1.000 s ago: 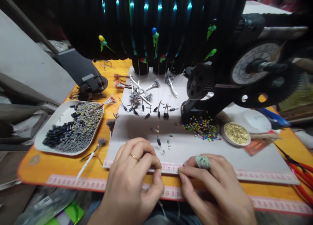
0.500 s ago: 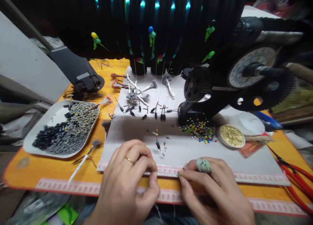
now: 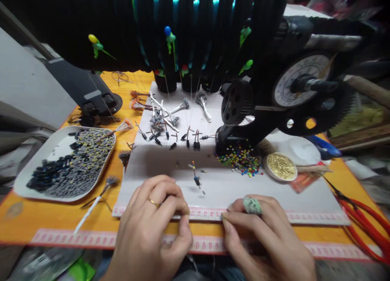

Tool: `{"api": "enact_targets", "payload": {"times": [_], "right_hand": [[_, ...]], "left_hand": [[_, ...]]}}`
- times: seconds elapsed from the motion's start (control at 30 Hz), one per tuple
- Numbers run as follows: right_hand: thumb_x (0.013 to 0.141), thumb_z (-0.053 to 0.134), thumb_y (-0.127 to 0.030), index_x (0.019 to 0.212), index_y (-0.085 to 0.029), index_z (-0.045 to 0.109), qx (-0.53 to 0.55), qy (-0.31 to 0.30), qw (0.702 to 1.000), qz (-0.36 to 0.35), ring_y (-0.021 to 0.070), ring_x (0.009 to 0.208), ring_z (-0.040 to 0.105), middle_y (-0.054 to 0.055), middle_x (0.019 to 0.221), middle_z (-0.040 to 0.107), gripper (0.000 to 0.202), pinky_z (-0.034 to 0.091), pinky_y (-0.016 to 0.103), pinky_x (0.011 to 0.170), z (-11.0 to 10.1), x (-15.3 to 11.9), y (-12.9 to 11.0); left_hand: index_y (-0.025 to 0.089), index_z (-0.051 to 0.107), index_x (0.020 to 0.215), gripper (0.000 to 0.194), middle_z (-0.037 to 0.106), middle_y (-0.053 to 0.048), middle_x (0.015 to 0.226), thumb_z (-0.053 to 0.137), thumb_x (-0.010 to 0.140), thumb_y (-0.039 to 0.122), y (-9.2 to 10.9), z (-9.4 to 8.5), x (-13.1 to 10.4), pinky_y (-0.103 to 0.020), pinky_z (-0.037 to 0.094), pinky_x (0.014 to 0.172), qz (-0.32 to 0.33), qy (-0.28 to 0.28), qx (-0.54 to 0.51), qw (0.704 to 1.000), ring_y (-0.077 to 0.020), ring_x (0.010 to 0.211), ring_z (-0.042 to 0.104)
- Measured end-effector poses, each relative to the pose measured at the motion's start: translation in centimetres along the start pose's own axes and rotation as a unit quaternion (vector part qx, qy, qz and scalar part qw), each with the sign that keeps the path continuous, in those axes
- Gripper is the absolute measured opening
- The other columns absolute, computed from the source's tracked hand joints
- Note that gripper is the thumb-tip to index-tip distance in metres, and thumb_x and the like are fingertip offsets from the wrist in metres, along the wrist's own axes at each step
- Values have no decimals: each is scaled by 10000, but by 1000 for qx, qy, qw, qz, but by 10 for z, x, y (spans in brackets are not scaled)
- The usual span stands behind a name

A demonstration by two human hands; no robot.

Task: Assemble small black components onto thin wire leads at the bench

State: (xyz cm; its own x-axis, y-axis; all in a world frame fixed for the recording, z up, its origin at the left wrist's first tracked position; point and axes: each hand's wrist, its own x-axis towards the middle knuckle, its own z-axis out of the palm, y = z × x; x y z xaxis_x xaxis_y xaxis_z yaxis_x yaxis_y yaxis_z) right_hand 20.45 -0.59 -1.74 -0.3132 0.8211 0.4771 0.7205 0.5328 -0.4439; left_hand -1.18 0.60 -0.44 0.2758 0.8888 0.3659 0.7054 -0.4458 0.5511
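Running L-R along the pale board's (image 3: 243,187) near edge, pink-numbered tape (image 3: 204,213) shows betw. L hand (image 3: 152,232) & R hand (image 3: 263,234), each w/ thumb & forefinger tips pressed tog. (can't tell on what), blk-capped piece (image 3: 196,180) just beyond, nearer L hand.

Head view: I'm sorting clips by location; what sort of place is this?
Probably a craft or assembly workshop, judging by the tray of black and grey parts, the pile of colourful bead-like bits and the red-handled scissors.
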Motion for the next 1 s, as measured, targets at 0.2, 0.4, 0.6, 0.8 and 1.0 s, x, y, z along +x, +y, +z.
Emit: {"api": "enact_targets", "payload": {"times": [0.2,0.4,0.6,0.8,1.0], "right_hand": [[829,647,-19,973,-185,651,5,0,1000,11,212,898,576,70,910,626,220,518,348,733,-1,-2,0],[829,647,-7,968,-167,649,12,3,1000,2,205,898,563,76,911,612,212,502,341,743,-1,-2,-1],[816,662,-6,966,-165,661,0,8,1000,-4,203,882,566,75,916,611,219,492,344,739,1,0,-1],[873,578,6,972,-210,622,185,24,979,81,130,742,679,35,916,671,242,563,238,646,-5,-5,-15],[990,590,-363,892,-229,500,676,-92,671,291,68,529,676,-25,789,697,189,531,166,495,-2,-6,-37]], "left_hand": [[216,578,815,229,622,-36,880,610,767,-6,-1,0,-2,-394,494,858,3,4,5,1000,-245,1008,563],[202,578,820,226,622,-37,888,613,766,-15,0,1,1,-377,481,880,4,4,3,1000,-232,1020,558],[198,588,808,195,609,-45,898,602,784,6,1,0,3,-377,473,864,-6,12,-11,1000,-232,1009,554],[207,578,865,305,634,-22,852,596,750,-75,13,-2,-10,-325,508,827,47,46,-94,993,-183,892,591],[217,649,933,209,658,2,749,534,883,50,27,-4,-22,-204,487,581,-51,-93,-291,951,-119,641,615]]}}
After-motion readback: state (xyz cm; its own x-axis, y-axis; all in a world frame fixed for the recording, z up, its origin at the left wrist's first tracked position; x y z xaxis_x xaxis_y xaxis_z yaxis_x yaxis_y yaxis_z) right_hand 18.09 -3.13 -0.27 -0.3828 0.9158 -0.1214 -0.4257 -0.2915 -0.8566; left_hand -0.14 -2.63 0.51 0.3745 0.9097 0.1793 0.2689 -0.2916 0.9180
